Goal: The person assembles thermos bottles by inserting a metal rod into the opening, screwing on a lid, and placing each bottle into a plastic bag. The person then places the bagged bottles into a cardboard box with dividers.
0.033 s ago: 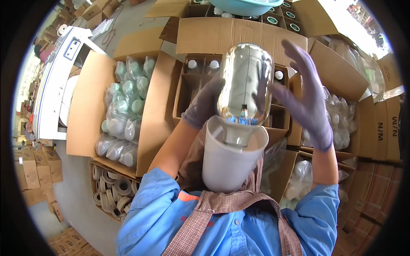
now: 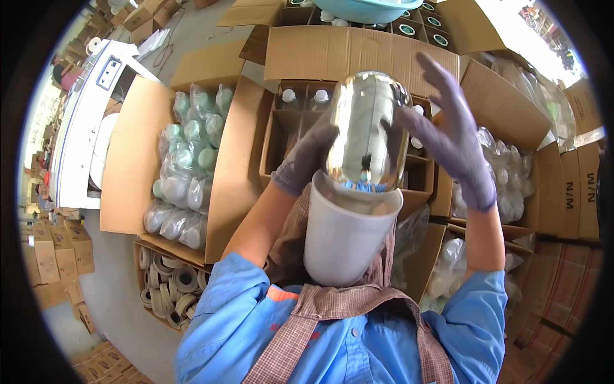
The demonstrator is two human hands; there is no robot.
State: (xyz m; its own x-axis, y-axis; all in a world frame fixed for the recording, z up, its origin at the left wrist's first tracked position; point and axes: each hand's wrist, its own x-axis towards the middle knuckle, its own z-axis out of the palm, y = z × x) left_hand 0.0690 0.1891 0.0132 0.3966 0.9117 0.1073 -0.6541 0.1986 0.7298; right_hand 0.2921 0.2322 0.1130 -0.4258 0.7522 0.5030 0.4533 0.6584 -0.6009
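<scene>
Around you the floor (image 2: pixel 115 294) is crowded with open cardboard cartons: bagged pale-green pieces (image 2: pixel 192 160) at nine o'clock, a divided carton (image 2: pixel 288 134) at twelve. Your gloved left hand (image 2: pixel 304 160) grips the shiny metal liner (image 2: pixel 368 128) from its nine o'clock side; your right hand (image 2: pixel 454 137) presses it with fingers spread wide. The liner stands mouth-down, entering the white shell (image 2: pixel 345 240).

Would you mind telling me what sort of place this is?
Probably a packing or assembly workshop: open cardboard boxes of bagged parts, a divided carton, and a shiny flask liner over a white shell.
</scene>
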